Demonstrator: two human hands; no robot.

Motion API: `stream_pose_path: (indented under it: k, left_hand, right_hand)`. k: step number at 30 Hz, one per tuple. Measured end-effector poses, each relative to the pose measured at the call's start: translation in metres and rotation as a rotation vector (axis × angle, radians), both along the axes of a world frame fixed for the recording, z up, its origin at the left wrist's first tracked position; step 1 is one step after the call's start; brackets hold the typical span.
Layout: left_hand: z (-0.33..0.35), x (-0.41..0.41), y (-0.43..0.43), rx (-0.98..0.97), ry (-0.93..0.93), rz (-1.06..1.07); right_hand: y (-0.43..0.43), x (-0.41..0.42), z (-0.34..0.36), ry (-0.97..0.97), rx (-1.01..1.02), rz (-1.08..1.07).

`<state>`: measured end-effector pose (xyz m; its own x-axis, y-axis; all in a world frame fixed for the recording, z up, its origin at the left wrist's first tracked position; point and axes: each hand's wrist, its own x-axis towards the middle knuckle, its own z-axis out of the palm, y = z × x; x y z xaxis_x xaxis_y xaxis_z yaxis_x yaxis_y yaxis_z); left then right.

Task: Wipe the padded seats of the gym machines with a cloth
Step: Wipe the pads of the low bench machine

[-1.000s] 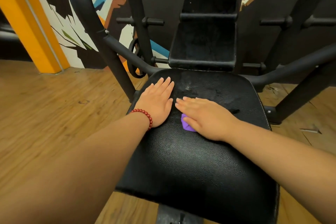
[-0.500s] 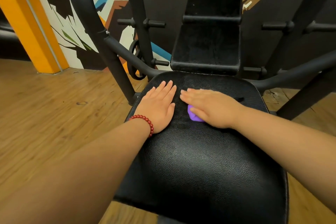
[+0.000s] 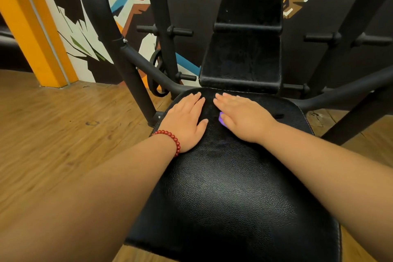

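Wooden floor surrounds the black padded seat. Near its far edge, the left hand lies flat, fingers straight; beside it the right hand presses flat on a purple cloth, mostly covering it.

The left forearm and right forearm are bare and reach from the near corners toward the far middle. The left hand lies palm down, fingers straight and together, thumb spread to the right. The right hand is also flat, its straight fingers angled far-left, fingertips just beside the left hand's.
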<state>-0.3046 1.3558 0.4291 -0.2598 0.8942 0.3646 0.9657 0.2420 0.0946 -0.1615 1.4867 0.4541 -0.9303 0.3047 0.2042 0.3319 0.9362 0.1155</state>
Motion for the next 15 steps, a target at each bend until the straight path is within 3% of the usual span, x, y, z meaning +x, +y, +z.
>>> stream_pose_path:
  k: [6, 12, 15]
  left_hand:
    - [0.0, -0.002, 0.002, -0.059, 0.038, 0.0]
    - [-0.002, -0.002, 0.003, -0.084, 0.032, 0.008]
    - [-0.002, -0.003, 0.002, -0.08, 0.017, 0.001]
  right_hand:
    - [-0.012, 0.02, -0.006, -0.059, -0.047, 0.206]
    - [0.006, -0.009, 0.006, 0.052, -0.032, -0.001]
    - [0.003, -0.015, -0.001, -0.007, -0.015, 0.072]
